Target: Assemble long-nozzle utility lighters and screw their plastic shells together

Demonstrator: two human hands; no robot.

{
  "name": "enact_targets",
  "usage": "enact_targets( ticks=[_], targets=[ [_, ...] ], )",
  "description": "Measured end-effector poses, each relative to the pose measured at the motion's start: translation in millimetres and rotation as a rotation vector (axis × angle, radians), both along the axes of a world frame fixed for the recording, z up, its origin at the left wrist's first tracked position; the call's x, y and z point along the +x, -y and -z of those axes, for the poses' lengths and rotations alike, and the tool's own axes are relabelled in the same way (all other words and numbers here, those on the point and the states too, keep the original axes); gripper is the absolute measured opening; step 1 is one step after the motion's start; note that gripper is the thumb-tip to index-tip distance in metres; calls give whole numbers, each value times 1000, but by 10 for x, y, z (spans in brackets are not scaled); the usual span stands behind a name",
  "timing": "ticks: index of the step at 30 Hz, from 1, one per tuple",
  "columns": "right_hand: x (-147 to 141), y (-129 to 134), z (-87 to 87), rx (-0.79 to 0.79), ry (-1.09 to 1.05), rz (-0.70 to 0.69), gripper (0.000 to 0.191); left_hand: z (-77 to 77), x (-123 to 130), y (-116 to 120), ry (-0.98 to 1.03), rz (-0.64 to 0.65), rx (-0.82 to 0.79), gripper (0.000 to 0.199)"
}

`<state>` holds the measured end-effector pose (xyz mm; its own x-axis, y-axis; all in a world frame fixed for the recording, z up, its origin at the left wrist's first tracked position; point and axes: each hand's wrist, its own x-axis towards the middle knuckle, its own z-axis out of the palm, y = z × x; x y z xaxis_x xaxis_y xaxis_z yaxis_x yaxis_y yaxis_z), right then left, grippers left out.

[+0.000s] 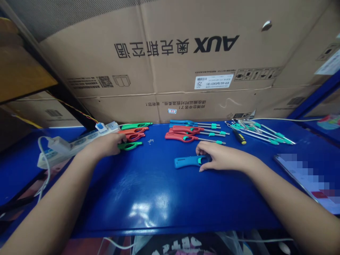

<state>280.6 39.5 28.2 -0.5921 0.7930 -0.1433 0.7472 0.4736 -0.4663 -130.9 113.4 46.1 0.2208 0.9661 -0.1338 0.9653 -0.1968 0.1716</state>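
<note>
The right hand (216, 156) closes its thumb and curled fingers round the right end of the blue handle (184, 162), which lies crosswise over the middle of the table (159, 184), well back from the near edge. The left hand (113, 144) bends over the left ends of the orange, red and green handles (134, 137) near the far left corner; whether its fingers grip one, I cannot tell. Just beyond that hand, the power strip (85, 140) runs along the left edge and limits room there.

Along the far edge, against the box (170, 67), lie the red lighters (180, 137), with rods (262, 132) and a screwdriver (240, 137) to their right. Small pins (150, 141) sit between the handles and lighters. The phone (310, 180) rests by the right edge, beyond the right forearm. Open room spreads between the forearms, from the blue handle down to the near edge.
</note>
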Motion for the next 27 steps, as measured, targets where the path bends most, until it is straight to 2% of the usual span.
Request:
enact_targets(
  ticks=[7,16,19,20,22,23,24,27],
  targets=[
    [-66,53,38,19,-27,-36,43,49,110,74,-308,-95,44,38],
    [-119,173,-78,-8,69,-53,38,-28,343,225,-449,-131,117,55],
    [-177,228,-109,28,123,-61,35,-38,566,391,-482,-105,178,51],
    [-200,246,-111,42,143,-65,34,-25,685,483,-473,-49,218,46],
    [-246,280,-104,69,179,-74,30,39,963,707,-281,239,320,33],
    [-266,294,-97,83,188,-77,29,90,1103,825,-142,393,315,28],
    [-283,305,-90,97,193,-80,27,153,1231,935,-28,503,299,27],
    [-313,317,-69,110,189,-76,28,377,1479,1140,134,689,300,41]
  ],
)
